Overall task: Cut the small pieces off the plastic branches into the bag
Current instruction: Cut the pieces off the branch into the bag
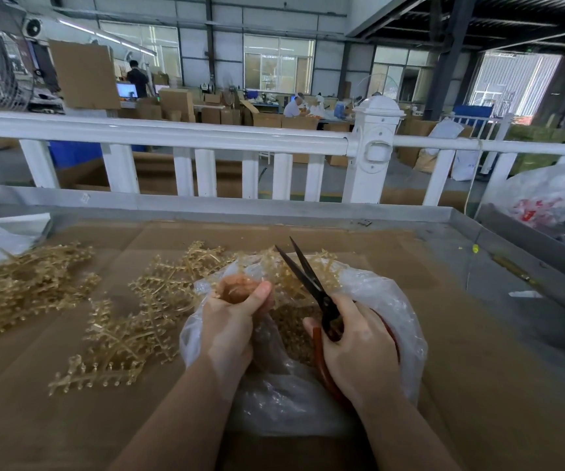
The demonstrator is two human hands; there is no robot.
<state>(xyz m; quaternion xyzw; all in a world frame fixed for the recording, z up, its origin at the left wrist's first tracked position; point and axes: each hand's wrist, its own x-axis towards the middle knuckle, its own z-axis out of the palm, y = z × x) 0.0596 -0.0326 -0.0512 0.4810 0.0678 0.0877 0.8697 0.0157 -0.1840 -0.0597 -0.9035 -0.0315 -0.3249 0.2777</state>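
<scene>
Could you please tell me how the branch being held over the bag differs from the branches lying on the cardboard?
The held branch is gripped by the left hand over the bag, by the open scissors; the loose branches lie flat, untouched, left of the bag. Both are golden plastic with small studs.

Bag (pixel 393 311) hides scissors' (pixel 311 283) red handles; held branch (pixel 294 266) seemingly blurred.
</scene>
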